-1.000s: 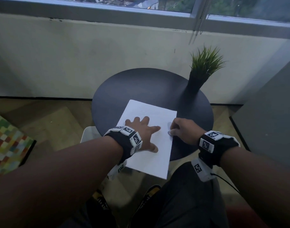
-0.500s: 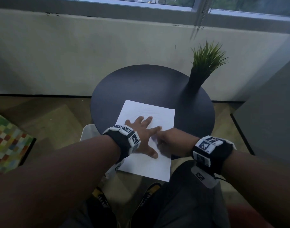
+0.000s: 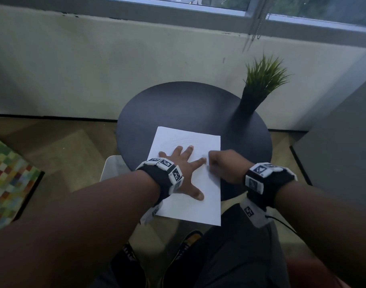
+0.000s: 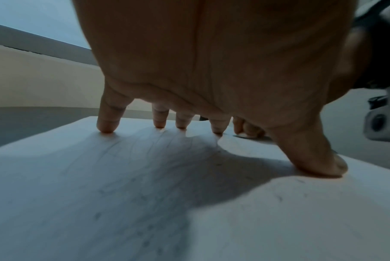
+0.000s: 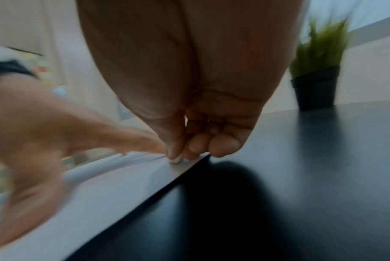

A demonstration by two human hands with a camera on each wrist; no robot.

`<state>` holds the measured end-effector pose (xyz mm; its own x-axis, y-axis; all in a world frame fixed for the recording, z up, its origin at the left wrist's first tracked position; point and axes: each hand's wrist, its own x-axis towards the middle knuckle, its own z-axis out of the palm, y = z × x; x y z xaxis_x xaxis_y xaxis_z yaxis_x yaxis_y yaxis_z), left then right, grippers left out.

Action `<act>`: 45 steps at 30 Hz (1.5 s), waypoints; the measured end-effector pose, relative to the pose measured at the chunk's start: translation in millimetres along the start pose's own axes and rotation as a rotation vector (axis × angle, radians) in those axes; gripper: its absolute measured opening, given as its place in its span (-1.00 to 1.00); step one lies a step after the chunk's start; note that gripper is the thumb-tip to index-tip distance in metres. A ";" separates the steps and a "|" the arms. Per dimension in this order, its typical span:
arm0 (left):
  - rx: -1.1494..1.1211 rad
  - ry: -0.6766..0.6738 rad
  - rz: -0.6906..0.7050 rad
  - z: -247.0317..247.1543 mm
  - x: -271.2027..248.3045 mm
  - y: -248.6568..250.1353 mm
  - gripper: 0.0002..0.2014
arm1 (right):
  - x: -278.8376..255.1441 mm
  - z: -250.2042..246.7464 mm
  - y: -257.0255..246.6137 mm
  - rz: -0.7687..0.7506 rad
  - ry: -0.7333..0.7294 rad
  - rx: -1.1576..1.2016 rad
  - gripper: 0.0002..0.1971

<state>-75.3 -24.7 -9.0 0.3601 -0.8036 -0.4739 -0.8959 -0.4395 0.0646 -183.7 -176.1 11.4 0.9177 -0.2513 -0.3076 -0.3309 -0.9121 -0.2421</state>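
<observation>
The right hand (image 3: 223,165) has slid back to the paper's (image 3: 188,208) right edge, its curled fingers pinching a small white piece (image 5: 177,160), perhaps an eraser. The left hand (image 3: 184,171) lies spread flat, likely to pin the paper on the table's (image 3: 178,104) near side.

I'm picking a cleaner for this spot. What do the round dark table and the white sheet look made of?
Round dark table: probably painted or laminated board, satin finish; it faintly mirrors the plant pot, no grain shows. White sheet: thin matte paper; it ripples where the left hand presses.
</observation>
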 end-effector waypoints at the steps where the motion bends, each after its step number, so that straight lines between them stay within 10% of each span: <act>1: 0.005 -0.006 -0.005 -0.2 -0.1 0.5 0.19 | 1.8 -2.6 6.1 0.048 0.042 0.002 -0.90; 7: 0.001 0.001 0.007 0.5 0.6 -1.1 0.18 | -28.1 11.2 -22.8 -0.165 -0.177 -0.008 -0.97; 12: -0.018 0.010 -0.019 2.7 2.5 2.3 0.20 | -4.5 -3.1 1.3 0.067 0.009 0.006 -0.90; 18: -0.035 -0.001 -0.013 -0.2 0.3 1.7 0.19 | -20.6 10.6 -27.6 -0.110 -0.177 -0.039 -0.88; 31: -0.009 0.021 0.001 1.0 -4.4 -9.4 0.22 | 5.2 1.4 10.5 0.242 0.044 0.139 -0.80; 45: -0.058 0.010 -0.028 7.2 0.5 -6.0 0.23 | -14.2 10.1 -28.7 -0.064 -0.156 0.023 -0.89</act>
<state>-71.7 -19.6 -15.9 0.3874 -0.7948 -0.4671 -0.8690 -0.4840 0.1029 -189.4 -143.0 13.5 0.8923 -0.1380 -0.4299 -0.2796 -0.9165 -0.2862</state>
